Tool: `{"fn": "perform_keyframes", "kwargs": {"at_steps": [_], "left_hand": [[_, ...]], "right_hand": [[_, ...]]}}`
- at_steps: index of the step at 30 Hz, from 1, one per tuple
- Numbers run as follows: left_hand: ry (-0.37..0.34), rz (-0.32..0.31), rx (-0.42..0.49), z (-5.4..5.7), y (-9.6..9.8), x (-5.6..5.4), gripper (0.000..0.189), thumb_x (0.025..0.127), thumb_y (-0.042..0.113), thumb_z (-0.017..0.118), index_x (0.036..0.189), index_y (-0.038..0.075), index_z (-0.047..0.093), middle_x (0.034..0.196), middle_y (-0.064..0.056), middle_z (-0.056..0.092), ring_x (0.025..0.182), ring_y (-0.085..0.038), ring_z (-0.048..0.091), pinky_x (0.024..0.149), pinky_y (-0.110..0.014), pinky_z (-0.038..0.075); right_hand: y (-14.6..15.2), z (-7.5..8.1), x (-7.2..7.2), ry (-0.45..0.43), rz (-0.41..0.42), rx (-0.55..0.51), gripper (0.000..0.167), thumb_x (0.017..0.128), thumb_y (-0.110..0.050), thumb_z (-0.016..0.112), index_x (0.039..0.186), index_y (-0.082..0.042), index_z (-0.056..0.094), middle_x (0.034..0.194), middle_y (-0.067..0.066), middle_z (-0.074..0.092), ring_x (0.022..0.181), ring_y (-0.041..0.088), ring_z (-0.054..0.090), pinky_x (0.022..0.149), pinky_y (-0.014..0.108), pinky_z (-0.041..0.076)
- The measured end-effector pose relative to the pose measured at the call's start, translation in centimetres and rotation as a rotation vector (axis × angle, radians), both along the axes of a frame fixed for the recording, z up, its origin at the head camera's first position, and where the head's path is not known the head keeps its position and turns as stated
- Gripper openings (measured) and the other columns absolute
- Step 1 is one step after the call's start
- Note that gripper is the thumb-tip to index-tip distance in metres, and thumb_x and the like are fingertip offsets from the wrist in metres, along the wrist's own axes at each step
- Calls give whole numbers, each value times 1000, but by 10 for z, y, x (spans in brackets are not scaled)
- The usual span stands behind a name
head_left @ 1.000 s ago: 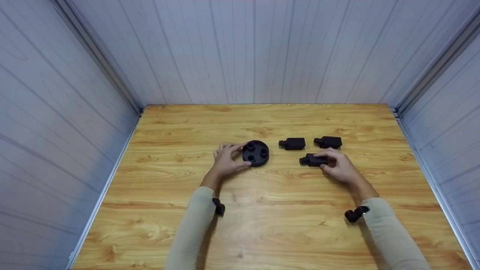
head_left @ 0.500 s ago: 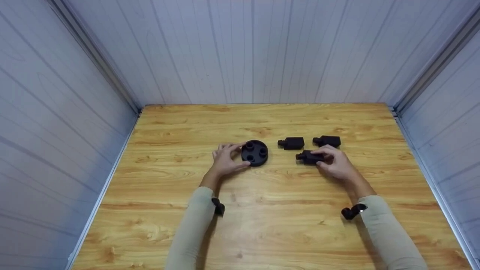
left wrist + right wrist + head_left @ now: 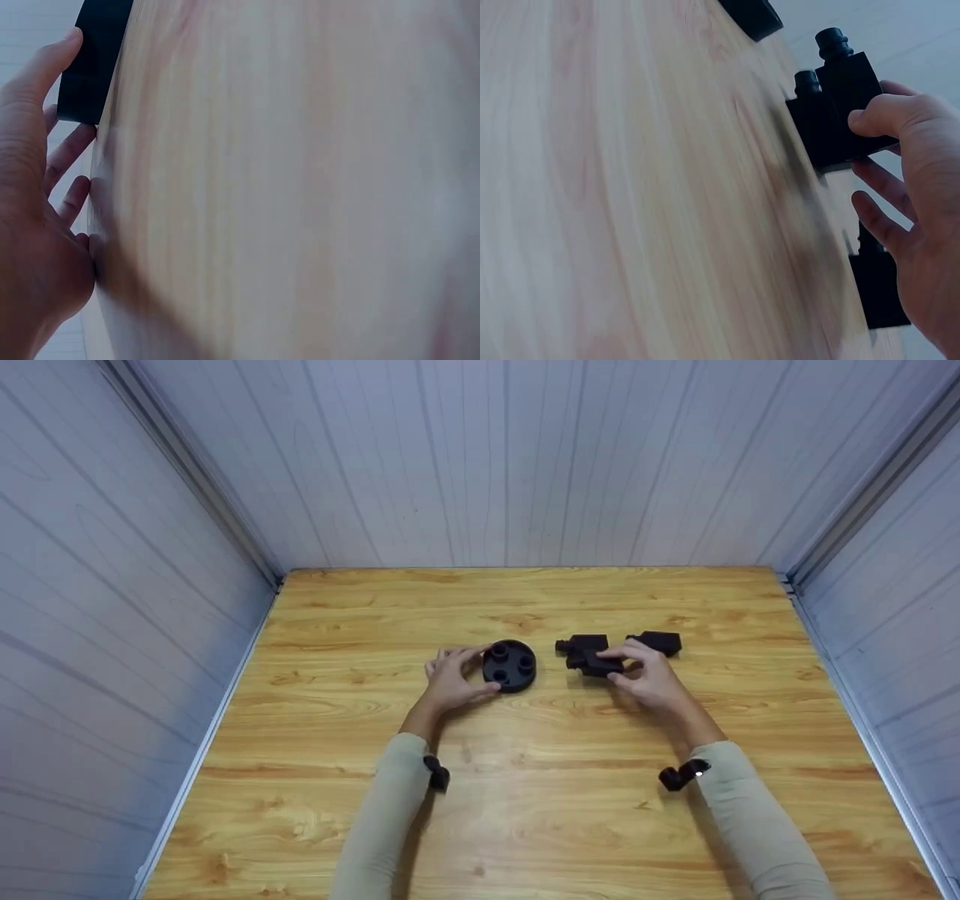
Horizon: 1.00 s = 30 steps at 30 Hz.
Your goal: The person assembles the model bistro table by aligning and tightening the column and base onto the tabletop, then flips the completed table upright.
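A round black disc-shaped base [image 3: 513,666] with three raised round sockets lies flat on the table. My left hand [image 3: 450,681] holds its left side, thumb and fingers on opposite parts of the rim; the left wrist view shows the thumb against the black side wall [image 3: 94,67]. To the right, my right hand [image 3: 651,681] pinches a black rectangular block with a ridged neck [image 3: 596,664], raised off the wood with the neck pointing left. In the right wrist view the held block [image 3: 851,81] partly covers a similar block [image 3: 810,127] behind it.
Two similar black necked blocks lie on the wooden table [image 3: 480,795]: one block [image 3: 589,641] just behind the held one, another block [image 3: 664,643] farther right, partly covered by my right fingers. Pale panel walls [image 3: 480,465] enclose the back and sides.
My right hand has lifted its block from the table and carried it left, toward the round base. The left hand and the base stay where they were.
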<state>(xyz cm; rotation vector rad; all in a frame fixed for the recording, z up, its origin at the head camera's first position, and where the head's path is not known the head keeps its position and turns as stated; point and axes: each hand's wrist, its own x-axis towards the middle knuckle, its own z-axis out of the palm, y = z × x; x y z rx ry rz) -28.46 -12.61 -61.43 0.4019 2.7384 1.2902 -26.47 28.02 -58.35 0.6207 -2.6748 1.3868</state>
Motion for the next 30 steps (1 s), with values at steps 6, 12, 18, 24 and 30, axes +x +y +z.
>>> {"fn": "perform_keyframes", "kwargs": {"at_steps": [6, 12, 18, 24, 30], "left_hand": [[2, 10, 5, 2, -1, 1, 81, 88, 46, 97, 161, 35, 63, 161, -9, 66, 144, -38, 46, 120, -65, 18], [-2, 13, -4, 2, -1, 2, 82, 88, 48, 97, 161, 35, 63, 162, -9, 65, 145, -40, 46, 120, -66, 19], [6, 9, -15, 1, -1, 1, 82, 89, 50, 96, 162, 35, 62, 163, -9, 64, 150, -43, 45, 121, -67, 18], [17, -6, -3, -2, -1, 0, 81, 90, 49, 95, 162, 34, 62, 153, -9, 69, 142, -40, 48, 118, -66, 17], [7, -9, -5, -3, 0, -1, 81, 90, 50, 95, 162, 36, 61, 156, -8, 68, 144, -39, 46, 119, -64, 16]], "right_hand": [[-20, 7, -4, 21, 24, -18, 36, 99, -2, 83, 133, -12, 83, 139, 17, 76, 125, 5, 64, 91, 23, 58], [-38, 14, -8, 55, 35, -76, 30, 98, -2, 85, 126, -13, 86, 135, 14, 79, 122, 3, 63, 94, 31, 57], [-55, 23, -12, 106, 68, -195, 30, 97, 2, 84, 126, -7, 84, 130, 19, 80, 121, 0, 65, 96, 15, 55], [-73, 29, -14, 84, 81, -320, 31, 97, 6, 83, 128, 3, 80, 129, 27, 76, 115, 0, 69, 94, 12, 60], [-90, 31, -17, 87, 91, -360, 30, 96, 7, 83, 126, 3, 81, 130, 27, 75, 117, 2, 70, 97, 15, 62]]}}
